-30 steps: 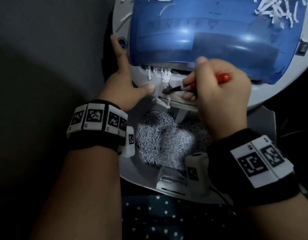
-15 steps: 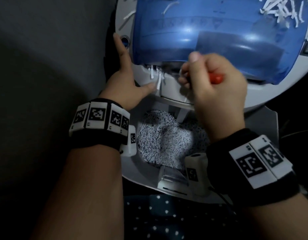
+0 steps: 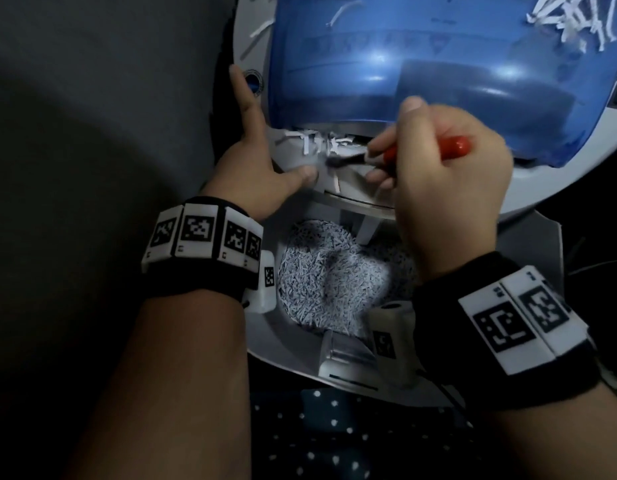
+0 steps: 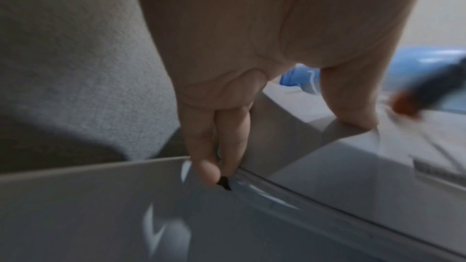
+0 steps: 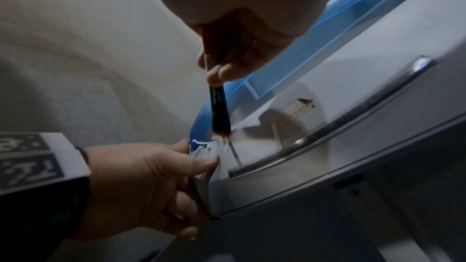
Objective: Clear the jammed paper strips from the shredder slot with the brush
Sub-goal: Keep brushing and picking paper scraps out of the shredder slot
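I have the shredder (image 3: 438, 84), its blue top over a grey body, tilted above the bin of shredded paper (image 3: 331, 282), with loose strips (image 3: 573, 15) scattered across its far right. My left hand (image 3: 255, 168) braces the shredder's left edge, forefinger straight along the rim and thumb pressed on the grey face just beside the slot, gripping nothing. My right hand (image 3: 449, 188) is curled round the red-handled brush (image 3: 421, 152), its dark tip at the jammed paper strips (image 3: 320, 143) hanging from the slot.
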`<state>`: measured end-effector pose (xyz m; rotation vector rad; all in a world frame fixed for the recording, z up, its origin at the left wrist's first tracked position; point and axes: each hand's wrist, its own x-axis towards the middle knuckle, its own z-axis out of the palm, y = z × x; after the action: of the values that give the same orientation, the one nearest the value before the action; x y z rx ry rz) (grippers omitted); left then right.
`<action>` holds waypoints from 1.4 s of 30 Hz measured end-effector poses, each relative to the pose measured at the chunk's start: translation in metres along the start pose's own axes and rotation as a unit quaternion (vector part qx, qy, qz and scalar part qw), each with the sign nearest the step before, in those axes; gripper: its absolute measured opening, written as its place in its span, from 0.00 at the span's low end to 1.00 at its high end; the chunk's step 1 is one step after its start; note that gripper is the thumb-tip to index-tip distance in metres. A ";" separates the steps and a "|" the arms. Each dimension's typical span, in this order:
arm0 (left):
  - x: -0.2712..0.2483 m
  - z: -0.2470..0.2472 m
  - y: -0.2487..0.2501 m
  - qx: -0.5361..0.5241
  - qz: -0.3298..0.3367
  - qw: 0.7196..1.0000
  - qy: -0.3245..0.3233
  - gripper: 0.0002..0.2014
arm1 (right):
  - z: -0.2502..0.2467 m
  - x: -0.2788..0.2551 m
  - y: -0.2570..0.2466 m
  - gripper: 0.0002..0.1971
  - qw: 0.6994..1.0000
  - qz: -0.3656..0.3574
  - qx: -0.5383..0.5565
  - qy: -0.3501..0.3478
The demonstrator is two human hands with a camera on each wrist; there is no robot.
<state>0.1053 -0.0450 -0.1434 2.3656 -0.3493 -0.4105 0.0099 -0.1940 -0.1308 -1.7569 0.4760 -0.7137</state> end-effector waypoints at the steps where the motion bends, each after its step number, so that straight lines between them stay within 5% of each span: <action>1: 0.000 0.000 0.000 -0.002 -0.002 1.000 -0.001 0.61 | 0.000 0.000 -0.002 0.21 1.000 -0.016 0.012 0.012; 6: -0.002 -0.001 0.003 -0.009 -0.004 1.000 -0.004 0.60 | 0.014 -0.011 0.000 0.16 0.992 -0.051 -0.026 -0.110; 12: 0.000 0.001 0.001 -0.005 -0.002 1.000 0.001 0.62 | 0.009 -0.004 -0.001 0.23 0.999 -0.033 0.018 -0.020; 17: -0.001 0.000 0.002 -0.008 -0.002 1.000 -0.003 0.60 | 0.016 -0.011 0.002 0.13 0.990 -0.060 -0.040 -0.119; 23: -0.001 0.002 0.001 -0.011 -0.008 1.000 0.004 0.62 | 0.009 -0.003 0.003 0.22 0.999 -0.029 0.017 -0.016; 26: -0.002 0.000 0.003 -0.002 -0.001 1.000 0.001 0.60 | 0.013 -0.010 0.000 0.15 0.995 -0.074 -0.006 -0.071; 28: -0.002 0.000 0.002 -0.010 0.000 1.000 -0.001 0.60 | 0.015 -0.009 0.004 0.14 0.994 -0.040 -0.026 -0.100; 31: -0.001 0.001 0.000 -0.012 0.001 1.000 0.002 0.61 | 0.010 -0.002 0.009 0.23 0.999 0.007 -0.003 -0.043; 34: -0.001 0.000 0.001 -0.013 -0.003 1.000 0.001 0.62 | 0.006 0.000 0.006 0.24 0.999 -0.025 0.023 0.007; 39: -0.002 0.000 0.002 -0.010 0.002 1.000 -0.001 0.61 | 0.017 -0.010 0.008 0.12 0.992 -0.031 -0.010 -0.122; 42: -0.002 0.000 0.003 -0.011 0.004 1.000 0.003 0.61 | 0.010 -0.005 0.009 0.16 0.996 0.011 0.002 -0.088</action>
<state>0.1028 -0.0465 -0.1415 2.3429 -0.3496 -0.4011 0.0136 -0.1861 -0.1429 -1.7908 0.3724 -0.5378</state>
